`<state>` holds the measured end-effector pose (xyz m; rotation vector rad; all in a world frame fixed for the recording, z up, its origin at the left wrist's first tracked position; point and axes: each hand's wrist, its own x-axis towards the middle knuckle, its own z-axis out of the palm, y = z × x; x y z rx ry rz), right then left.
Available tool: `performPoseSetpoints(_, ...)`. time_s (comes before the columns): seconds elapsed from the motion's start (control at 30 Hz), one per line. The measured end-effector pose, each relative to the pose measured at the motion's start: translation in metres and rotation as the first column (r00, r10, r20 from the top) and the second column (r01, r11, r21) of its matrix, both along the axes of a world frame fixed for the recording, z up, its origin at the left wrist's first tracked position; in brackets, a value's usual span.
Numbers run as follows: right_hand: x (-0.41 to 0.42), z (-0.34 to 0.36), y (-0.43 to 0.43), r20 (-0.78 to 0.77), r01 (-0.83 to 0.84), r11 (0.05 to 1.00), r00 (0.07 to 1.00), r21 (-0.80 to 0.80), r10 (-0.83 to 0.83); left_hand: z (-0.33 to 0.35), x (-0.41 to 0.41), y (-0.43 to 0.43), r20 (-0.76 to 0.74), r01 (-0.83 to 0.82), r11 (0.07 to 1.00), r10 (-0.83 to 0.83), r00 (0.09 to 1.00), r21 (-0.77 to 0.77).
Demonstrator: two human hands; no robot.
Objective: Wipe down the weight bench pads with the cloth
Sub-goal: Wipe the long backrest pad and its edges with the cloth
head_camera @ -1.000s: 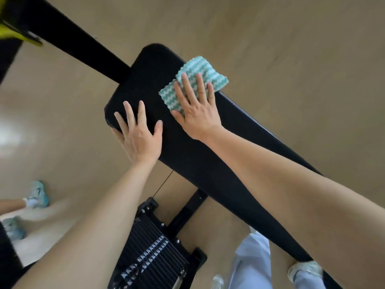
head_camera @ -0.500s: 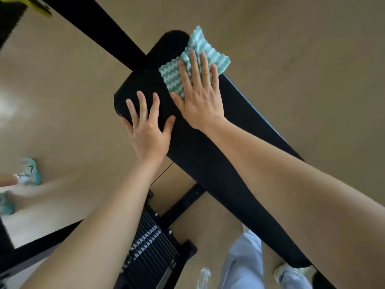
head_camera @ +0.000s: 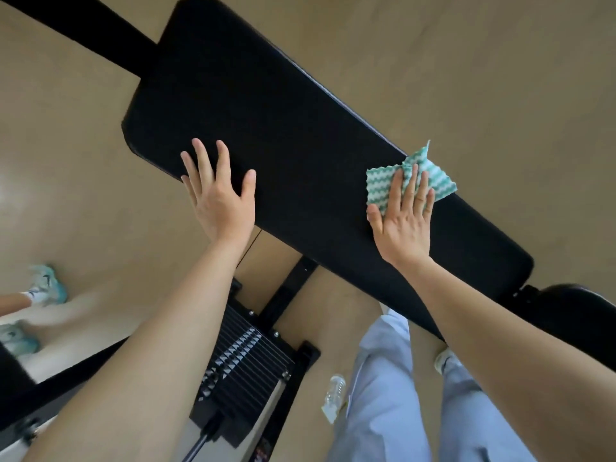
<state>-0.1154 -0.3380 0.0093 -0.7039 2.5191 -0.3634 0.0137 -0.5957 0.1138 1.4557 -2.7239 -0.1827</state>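
Observation:
A long black bench pad [head_camera: 283, 128] runs diagonally from the top left down to the lower right. My right hand [head_camera: 405, 221] lies flat on a green-and-white wavy-striped cloth [head_camera: 433, 176], pressing it onto the pad near its far edge, toward the pad's lower end. My left hand [head_camera: 221, 195] rests flat and spread on the pad's near edge, holding nothing. A second, smaller black pad [head_camera: 573, 315] begins past a gap at the lower right, partly hidden by my right forearm.
Below the pad stands a black weight stack [head_camera: 246, 361] with a frame bar [head_camera: 286, 291]. A plastic bottle [head_camera: 333, 391] lies on the tan floor by my legs in pale trousers [head_camera: 383, 395]. Another person's teal shoes [head_camera: 46, 285] are at the left.
My right hand has slid the cloth from the pad's upper end down along the pad toward its lower end. The left hand stays flat on the near edge. The view has shifted.

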Motion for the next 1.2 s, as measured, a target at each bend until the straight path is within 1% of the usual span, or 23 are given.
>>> performPoseSetpoints(0.1, 0.01, 0.0, 0.007, 0.042, 0.072, 0.997, 0.997, 0.008, -0.072, -0.004, 0.003, 0.021, 0.033, 0.019, 0.999, -0.02, 0.999, 0.028)
performPoseSetpoints(0.13, 0.013, 0.003, 0.004, 0.044, 0.068, 0.998, 0.997, 0.007, -0.068, -0.005, 0.003, 0.024, 0.04, 0.024, 0.999, -0.025, 0.999, 0.027)
performPoseSetpoints(0.17, 0.018, 0.006, -0.002, 0.042, 0.03, 1.0, 0.999, -0.002, -0.029, -0.006, 0.003, 0.026, 0.04, 0.023, 0.999, -0.024, 0.999, 0.026)
performPoseSetpoints(0.23, 0.03, 0.013, -0.019, 0.022, -0.126, 0.991, 0.992, -0.052, 0.127, -0.007, 0.004, 0.025, 0.018, 0.02, 1.0, -0.02, 1.0, 0.016)
performPoseSetpoints(0.3, 0.041, 0.02, -0.046, -0.032, -0.26, 0.96, 0.966, -0.099, 0.258, -0.007, 0.007, 0.022, -0.019, 0.027, 1.0, -0.027, 0.999, -0.004)
performPoseSetpoints(0.37, 0.038, 0.032, -0.085, -0.085, -0.354, 0.925, 0.935, -0.136, 0.345, -0.006, 0.012, 0.019, -0.043, 0.014, 1.0, -0.015, 0.999, -0.021)
performPoseSetpoints(0.47, 0.016, 0.057, -0.155, -0.222, -0.509, 0.842, 0.855, -0.181, 0.469, -0.001, 0.018, 0.009, -0.084, -0.056, 0.998, 0.053, 0.995, -0.037)
performPoseSetpoints(0.57, -0.016, 0.081, -0.224, -0.332, -0.607, 0.777, 0.777, -0.169, 0.535, 0.005, 0.017, -0.004, -0.124, -0.123, 0.992, 0.123, 0.985, 0.009)
performPoseSetpoints(0.67, -0.039, 0.103, -0.29, -0.382, -0.65, 0.744, 0.733, -0.152, 0.562, 0.006, 0.015, -0.009, -0.125, -0.169, 0.984, 0.174, 0.977, 0.052)
performPoseSetpoints(0.73, -0.042, 0.119, -0.324, -0.376, -0.644, 0.753, 0.737, -0.137, 0.561, 0.005, 0.013, -0.008, -0.133, -0.176, 0.982, 0.184, 0.974, 0.068)
performPoseSetpoints(0.8, -0.033, 0.126, -0.34, -0.367, -0.609, 0.781, 0.764, -0.138, 0.531, 0.004, 0.012, -0.004, -0.158, -0.175, 0.981, 0.186, 0.97, 0.081)
performPoseSetpoints(0.87, -0.019, 0.122, -0.329, -0.38, -0.601, 0.783, 0.769, -0.16, 0.513, 0.002, 0.015, 0.0, -0.17, -0.184, 0.979, 0.197, 0.966, 0.088)
performPoseSetpoints(0.93, -0.006, 0.108, -0.293, -0.378, -0.6, 0.777, 0.775, -0.189, 0.506, -0.001, 0.019, 0.009, -0.186, -0.164, 0.982, 0.18, 0.966, 0.098)
performPoseSetpoints(1.03, 0.005, 0.08, -0.22, -0.314, -0.524, 0.821, 0.837, -0.227, 0.448, -0.007, 0.021, 0.031, -0.195, -0.113, 0.986, 0.137, 0.971, 0.126)
performPoseSetpoints(1.13, 0.004, 0.055, -0.15, -0.237, -0.434, 0.881, 0.891, -0.19, 0.388, -0.011, 0.014, 0.064, -0.126, -0.039, 0.991, 0.055, 0.99, 0.125)
performPoseSetpoints(1.2, -0.004, 0.039, -0.112, -0.208, -0.347, 0.925, 0.927, -0.155, 0.313, -0.015, 0.005, 0.091, -0.061, 0.054, 0.992, -0.047, 0.997, 0.116)
